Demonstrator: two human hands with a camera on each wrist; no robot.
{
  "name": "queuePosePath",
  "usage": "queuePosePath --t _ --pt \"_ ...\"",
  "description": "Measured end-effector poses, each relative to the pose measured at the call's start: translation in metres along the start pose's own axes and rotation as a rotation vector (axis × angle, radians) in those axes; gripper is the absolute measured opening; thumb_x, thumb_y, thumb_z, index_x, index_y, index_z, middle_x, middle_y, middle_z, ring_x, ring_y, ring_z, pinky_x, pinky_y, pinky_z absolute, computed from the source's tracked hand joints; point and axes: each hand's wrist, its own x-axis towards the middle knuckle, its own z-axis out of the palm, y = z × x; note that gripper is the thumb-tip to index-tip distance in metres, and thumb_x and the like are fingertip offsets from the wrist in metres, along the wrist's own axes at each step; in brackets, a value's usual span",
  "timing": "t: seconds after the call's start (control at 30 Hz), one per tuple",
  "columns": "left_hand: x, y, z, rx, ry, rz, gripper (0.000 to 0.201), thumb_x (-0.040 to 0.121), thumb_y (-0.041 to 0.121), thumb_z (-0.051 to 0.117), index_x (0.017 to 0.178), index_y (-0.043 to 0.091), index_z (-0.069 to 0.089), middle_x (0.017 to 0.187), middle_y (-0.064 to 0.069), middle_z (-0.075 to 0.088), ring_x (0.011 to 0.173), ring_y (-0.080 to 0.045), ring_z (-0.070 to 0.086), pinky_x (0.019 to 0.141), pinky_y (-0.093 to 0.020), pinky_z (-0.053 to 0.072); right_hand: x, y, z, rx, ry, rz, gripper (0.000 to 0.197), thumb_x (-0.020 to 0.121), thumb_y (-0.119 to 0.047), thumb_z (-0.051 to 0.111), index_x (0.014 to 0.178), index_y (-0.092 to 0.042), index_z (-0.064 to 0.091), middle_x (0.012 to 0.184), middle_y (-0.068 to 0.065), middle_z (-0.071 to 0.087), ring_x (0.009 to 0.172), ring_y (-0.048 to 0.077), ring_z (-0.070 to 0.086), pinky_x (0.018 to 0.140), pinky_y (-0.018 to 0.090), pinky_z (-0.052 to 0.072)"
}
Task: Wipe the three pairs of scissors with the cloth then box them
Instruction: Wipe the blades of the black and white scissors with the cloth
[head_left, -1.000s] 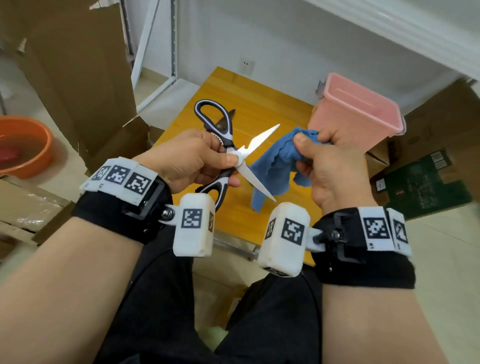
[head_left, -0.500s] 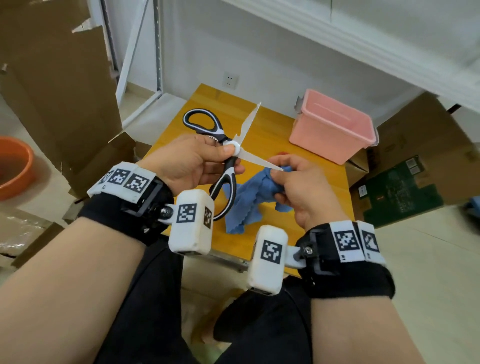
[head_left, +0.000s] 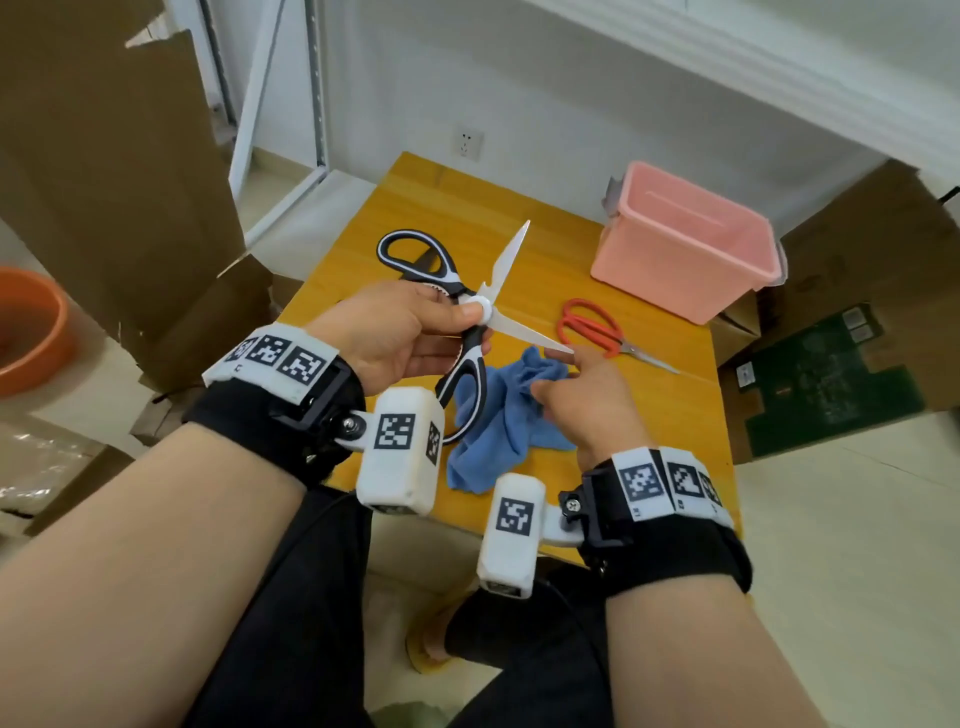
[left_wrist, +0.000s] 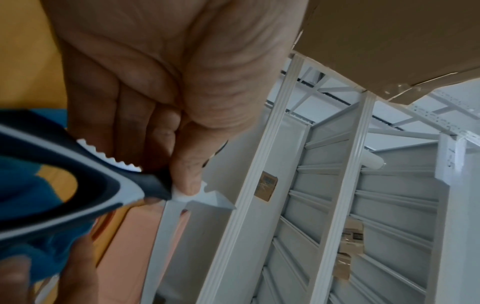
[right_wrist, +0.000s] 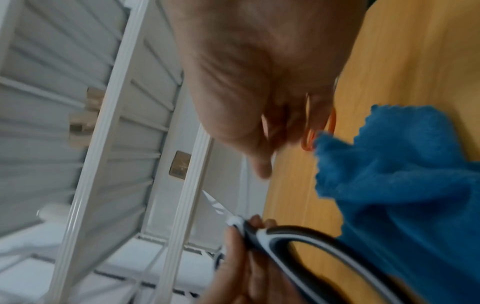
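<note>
Pinching the black-and-white scissors (head_left: 470, 332) at the pivot in my left hand (head_left: 395, 332), blades splayed above the table (head_left: 670, 431), I judge them stiff and sharp, handles the safest hold, while my right hand (head_left: 582, 400) hangs loose-fingered over the soft blue cloth (head_left: 498, 431).

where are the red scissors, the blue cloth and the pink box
red scissors (head_left: 589, 327), head view, on the handle loops
blue cloth (head_left: 498, 431), head view, on its crumpled middle
pink box (head_left: 670, 270), head view, on its front wall

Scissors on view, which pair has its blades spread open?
The black-and-white scissors, gripped in the left hand, have blades splayed wide. The orange-handled scissors lie closed on the table.
</note>
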Motion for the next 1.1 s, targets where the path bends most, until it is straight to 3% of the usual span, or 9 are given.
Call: queuePosePath --t 0.1,0.13,0.17,0.23,0.3,0.5,0.67,0.93,1.1 --pt "0.013 -0.005 0.000 -0.007 0.040 -0.007 0.025 0.091 0.016 0.066 0.115 0.009 0.066 0.098 -0.007 0.074 0.097 -0.019 0.072 0.089 -0.031 0.057 0.004 -0.005 -0.001 0.013 -0.003 -0.024 0.049 0.090 0.000 0.058 0.129 -0.030 0.055 0.108 -0.009 0.051 0.081 0.007 0.037 0.057 0.021 0.044" --pt "0.017 -0.006 0.000 -0.007 0.052 -0.007 0.024 0.092 0.016 0.066 0.114 0.009 0.066 0.098 -0.006 0.074 0.098 -0.019 0.072 0.090 -0.032 0.057 0.006 -0.007 -0.003 0.013 0.030 -0.047 0.053 0.090 0.002 0.057 0.130 -0.033 0.057 0.113 -0.009 0.049 0.115 0.007 0.039 0.055 0.021 0.044" --pt "0.021 -0.006 0.001 -0.007 0.064 -0.007 0.024 0.092 0.016 0.067 0.114 0.010 0.066 0.099 -0.005 0.075 0.097 -0.018 0.072 0.091 -0.032 0.056 0.009 -0.008 -0.005 0.025 0.053 -0.058 0.053 0.089 0.001 0.056 0.127 -0.035 0.061 0.116 -0.008 0.051 0.077 0.002 0.055 0.057 0.022 0.046" --pt "0.027 -0.006 0.002 -0.001 0.089 -0.011 0.022 0.091 0.017 0.067 0.113 0.012 0.066 0.098 -0.003 0.075 0.091 -0.016 0.073 0.090 -0.032 0.054 0.009 -0.015 -0.009 0.111 0.068 -0.059 0.041 0.090 -0.002 0.052 0.115 -0.031 0.069 0.100 -0.005 0.059 0.068 0.004 0.050 0.061 0.026 0.046" --pt "0.031 -0.005 0.004 0.000 0.098 -0.017 0.016 0.091 0.019 0.068 0.106 0.015 0.066 0.096 -0.003 0.075 0.085 -0.013 0.072 0.087 -0.029 0.053 0.005 -0.020 -0.009 0.239 -0.015 -0.015 0.023 0.095 -0.011 0.055 0.106 -0.022 0.073 0.083 -0.002 0.059 0.069 0.016 0.051 0.063 0.026 0.044" --pt "0.038 -0.001 0.012 -0.014 0.077 0.013 0.003 0.092 0.017 0.067 0.094 0.014 0.066 0.096 -0.004 0.074 0.089 -0.018 0.070 0.086 -0.029 0.054 -0.004 -0.016 -0.001 0.312 -0.292 0.000 0.012 0.096 -0.019 0.066 0.106 -0.024 0.067 0.093 0.002 0.077 0.083 0.014 0.069 0.065 0.025 0.046" --pt "0.037 -0.001 0.003 -0.038 0.089 -0.015 0.042 0.087 0.032 0.071 0.125 0.015 0.062 0.121 -0.006 0.069 0.106 -0.023 0.070 0.093 -0.040 0.056 0.003 -0.019 -0.012 0.302 -0.147 -0.024 0.015 0.099 -0.008 0.058 0.100 -0.021 0.065 0.079 0.003 0.068 0.068 0.016 0.061 0.054 0.022 0.046" --pt "0.033 0.016 -0.007 0.161 0.203 0.103 0.019 0.088 -0.002 0.066 0.095 0.016 0.069 0.084 0.000 0.074 0.088 -0.016 0.072 0.089 -0.037 0.054 0.011 -0.026 -0.026 0.380 0.011 0.015 0.015 0.099 -0.008 0.059 0.095 -0.022 0.063 0.078 0.002 0.068 0.066 0.012 0.063 0.048 0.017 0.047" --pt "0.029 0.021 0.006 0.195 0.120 0.051 0.030 0.089 0.000 0.052 0.114 0.007 0.066 0.111 -0.008 0.073 0.104 -0.025 0.070 0.093 -0.045 0.053 0.013 -0.025 -0.028 0.405 0.104 0.021 0.019 0.099 -0.007 0.059 0.089 -0.023 0.061 0.082 0.004 0.068 0.064 0.010 0.062 0.045 0.015 0.045"
